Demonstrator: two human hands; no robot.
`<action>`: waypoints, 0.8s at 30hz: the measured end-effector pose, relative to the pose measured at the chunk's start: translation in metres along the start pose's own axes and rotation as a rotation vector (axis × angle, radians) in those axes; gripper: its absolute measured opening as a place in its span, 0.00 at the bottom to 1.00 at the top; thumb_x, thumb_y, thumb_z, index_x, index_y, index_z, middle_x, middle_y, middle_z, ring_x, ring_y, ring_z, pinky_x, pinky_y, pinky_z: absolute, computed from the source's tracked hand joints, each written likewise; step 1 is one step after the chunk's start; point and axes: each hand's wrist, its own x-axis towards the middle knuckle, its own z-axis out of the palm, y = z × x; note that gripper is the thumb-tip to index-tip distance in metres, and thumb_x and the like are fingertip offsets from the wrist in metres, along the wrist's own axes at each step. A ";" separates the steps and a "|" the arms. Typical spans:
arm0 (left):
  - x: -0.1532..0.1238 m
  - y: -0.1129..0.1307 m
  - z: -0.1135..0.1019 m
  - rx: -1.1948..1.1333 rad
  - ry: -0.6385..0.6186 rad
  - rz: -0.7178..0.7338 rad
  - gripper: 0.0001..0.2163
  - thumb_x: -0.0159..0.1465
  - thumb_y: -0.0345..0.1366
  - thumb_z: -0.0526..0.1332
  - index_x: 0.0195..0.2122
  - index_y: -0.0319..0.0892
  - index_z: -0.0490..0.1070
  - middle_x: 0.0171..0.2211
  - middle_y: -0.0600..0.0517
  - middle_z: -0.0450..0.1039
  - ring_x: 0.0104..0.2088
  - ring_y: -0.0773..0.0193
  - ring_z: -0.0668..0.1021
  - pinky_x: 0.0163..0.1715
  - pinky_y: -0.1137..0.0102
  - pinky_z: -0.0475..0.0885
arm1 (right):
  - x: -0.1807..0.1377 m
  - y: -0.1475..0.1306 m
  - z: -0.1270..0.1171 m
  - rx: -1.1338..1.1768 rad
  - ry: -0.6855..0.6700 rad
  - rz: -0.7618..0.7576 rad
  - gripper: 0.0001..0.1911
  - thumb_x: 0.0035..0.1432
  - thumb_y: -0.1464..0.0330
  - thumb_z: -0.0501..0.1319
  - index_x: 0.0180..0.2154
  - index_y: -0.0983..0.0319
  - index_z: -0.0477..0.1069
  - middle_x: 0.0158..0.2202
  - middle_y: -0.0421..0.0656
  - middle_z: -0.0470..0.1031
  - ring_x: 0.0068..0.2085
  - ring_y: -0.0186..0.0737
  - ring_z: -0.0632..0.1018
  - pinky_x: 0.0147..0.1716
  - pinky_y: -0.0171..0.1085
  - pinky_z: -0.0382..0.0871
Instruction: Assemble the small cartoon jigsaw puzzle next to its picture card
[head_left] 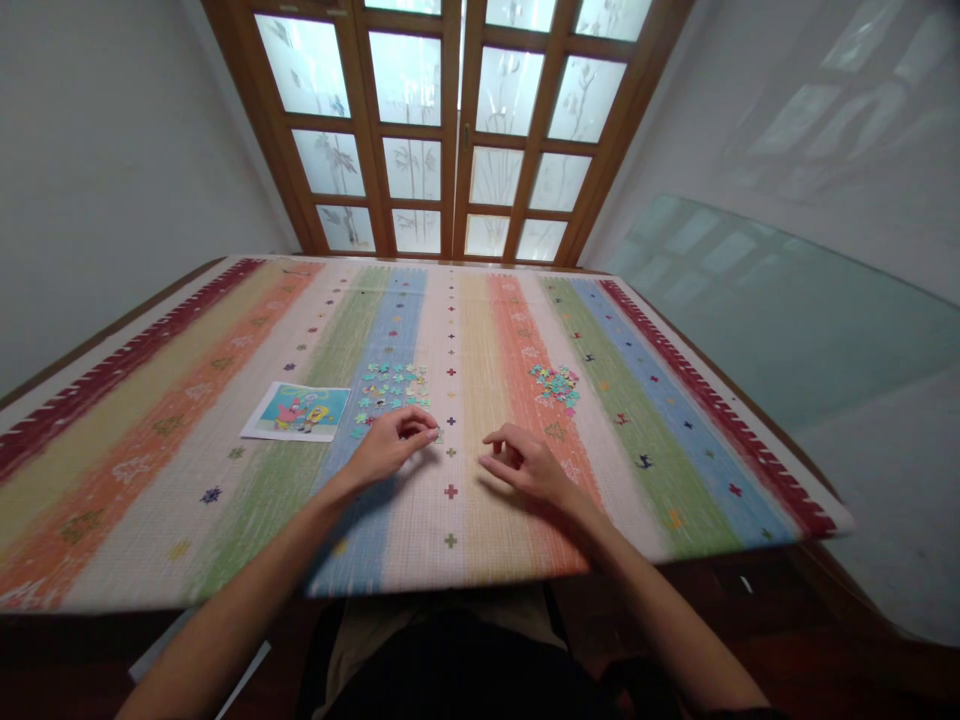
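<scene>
My left hand (394, 443) is over the table just in front of a group of loose jigsaw pieces (390, 375), some of which it hides. Its thumb and fingertips are pinched on a small pale jigsaw piece (439, 436). Across from it, my right hand (525, 462) hovers over the yellow and orange stripes with its fingers curled but apart, and nothing shows between them. A second, tighter heap of jigsaw pieces (555, 384) lies beyond the right hand. To the left of the spread pieces lies a printed cartoon picture (304, 411) on white paper.
A striped tablecloth (277, 520) with small printed crosses and figures covers the wide table. Wood-framed glass doors (457, 130) stand behind its far edge. White walls rise on both sides, and a pale green glass-like panel (750, 320) is at the right.
</scene>
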 end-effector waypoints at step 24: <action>0.002 -0.001 0.007 0.479 0.127 0.064 0.07 0.66 0.37 0.59 0.35 0.42 0.73 0.27 0.52 0.75 0.28 0.62 0.75 0.35 0.66 0.70 | 0.018 0.012 0.009 -0.169 -0.152 -0.073 0.07 0.65 0.64 0.64 0.40 0.61 0.76 0.39 0.45 0.75 0.35 0.38 0.76 0.34 0.36 0.68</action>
